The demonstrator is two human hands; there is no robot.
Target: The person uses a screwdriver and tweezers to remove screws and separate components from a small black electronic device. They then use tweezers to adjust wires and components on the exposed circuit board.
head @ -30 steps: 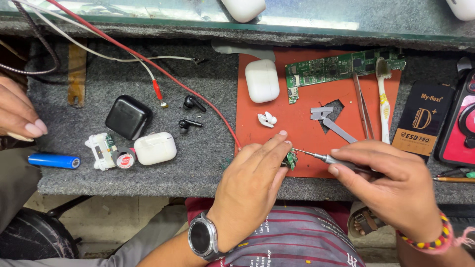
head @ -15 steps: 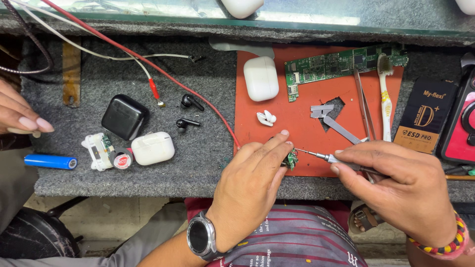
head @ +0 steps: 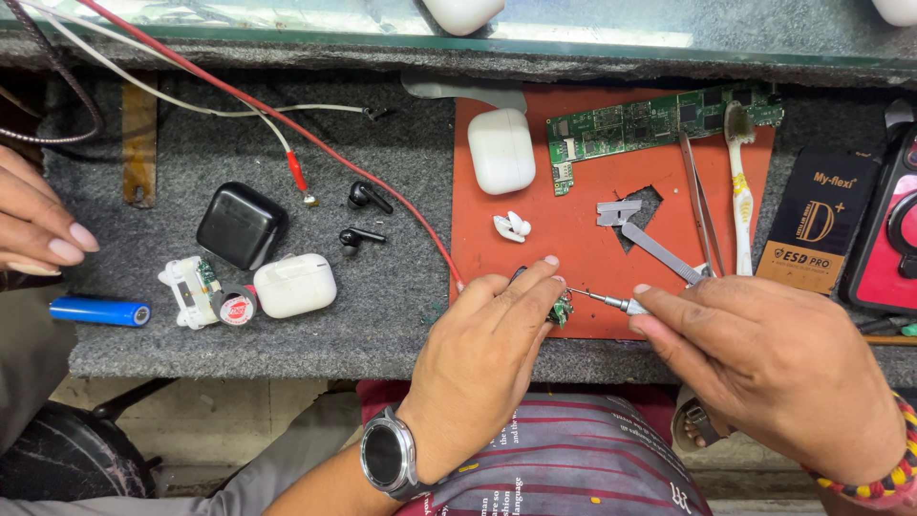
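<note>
The left hand (head: pixel 492 358) lies flat on the near edge of the orange mat (head: pixel 573 239), fingers closed down on a tiny green circuit board (head: pixel 559 311) and pinning it to the mat. The right hand (head: pixel 764 368) is curled around a slim metal-tipped tool (head: pixel 607 301), its point touching the small board just beside the left fingertips. Compared with 1 second ago, both hands sit in almost the same spot; the tool tip has stayed on the board, and the right wrist has dropped a little toward the lower corner, so the beaded bracelet (head: pixel 879 478) shows less.

Farther up the mat lie a white earbud case (head: pixel 501 150), 1 loose white earbud (head: pixel 513 226), a long green circuit board (head: pixel 659 119), tweezers (head: pixel 700 205) and a toothbrush (head: pixel 737 182), all unmoved. On the grey felt to the left rest a black case (head: pixel 241 225), 2 black earbuds (head: pixel 363 215), an open white case (head: pixel 294 285) and a blue battery cell (head: pixel 98 311). Another person's hand (head: pixel 38 225) at the far left edge has slid slightly outward since then.
</note>
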